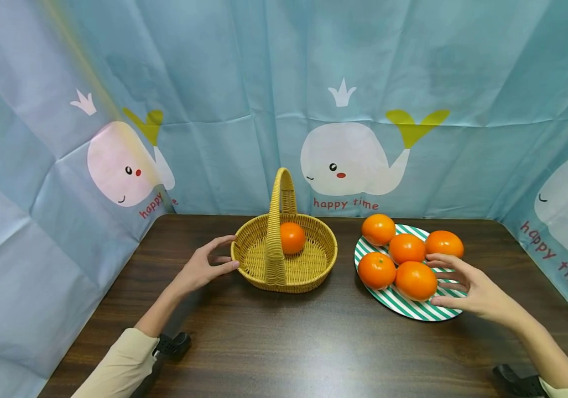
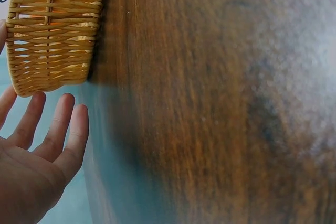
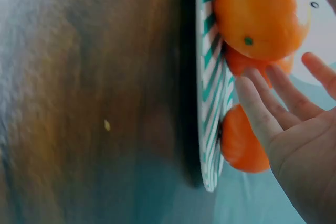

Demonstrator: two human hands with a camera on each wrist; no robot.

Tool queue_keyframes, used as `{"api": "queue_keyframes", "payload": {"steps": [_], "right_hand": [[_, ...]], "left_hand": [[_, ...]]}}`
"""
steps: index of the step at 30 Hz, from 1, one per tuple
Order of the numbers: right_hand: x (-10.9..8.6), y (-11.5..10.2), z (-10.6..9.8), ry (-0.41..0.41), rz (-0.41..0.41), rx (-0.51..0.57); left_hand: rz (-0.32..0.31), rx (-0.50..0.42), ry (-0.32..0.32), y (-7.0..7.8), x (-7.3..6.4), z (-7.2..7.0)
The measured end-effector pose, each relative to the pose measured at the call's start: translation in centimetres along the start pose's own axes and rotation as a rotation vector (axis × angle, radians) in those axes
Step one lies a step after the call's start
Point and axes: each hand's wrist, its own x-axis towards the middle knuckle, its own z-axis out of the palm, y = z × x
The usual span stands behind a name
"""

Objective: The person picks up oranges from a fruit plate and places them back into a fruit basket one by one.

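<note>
A yellow wicker basket [image 1: 321, 279] with a tall arched handle stands toward the back of the table, with one orange [image 1: 292, 238] inside. At its left end is my left hand [image 1: 203, 266], fingers spread and relaxed, thumb and index fingertip right at the rim. The left wrist view has the fingertips [image 2: 65, 100] close to the woven wall. To the right, a green-and-white striped plate [image 1: 396, 303] bears several oranges [image 1: 416, 281]. My right hand [image 1: 478, 290] reaches over the plate's right edge with loosely spread fingers [image 3: 252, 98], beside the front orange and holding nothing.
The dark wooden table [image 1: 284, 342] carries the basket and plate. Behind it and at both sides hangs a light blue curtain [image 1: 244, 138] printed with white whales, close to the table's back edge. Dark bands [image 1: 171, 345] sit on both wrists.
</note>
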Motion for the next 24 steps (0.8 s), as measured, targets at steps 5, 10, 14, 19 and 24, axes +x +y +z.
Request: {"api": "queue_keyframes", "payload": {"steps": [5, 10, 14, 19, 24], "right_hand": [[0.2, 0.4, 0.6, 0.011, 0.002, -0.022], [0.5, 0.4, 0.8, 0.015, 0.002, -0.043], [0.7, 0.2, 0.9, 0.023, 0.007, -0.052], [0.7, 0.1, 1.1, 0.025, 0.004, -0.038], [0.7, 0.4, 1.3, 0.025, -0.010, -0.037]], "left_hand": [[0.002, 0.004, -0.002, 0.0, 0.0, 0.0], [0.002, -0.001, -0.003, 0.0, 0.0, 0.0], [0.005, -0.005, -0.002, 0.0, 0.1, 0.0], [0.003, -0.004, 0.002, 0.1, 0.1, 0.0], [0.007, -0.002, -0.001, 0.0, 0.1, 0.0]]}}
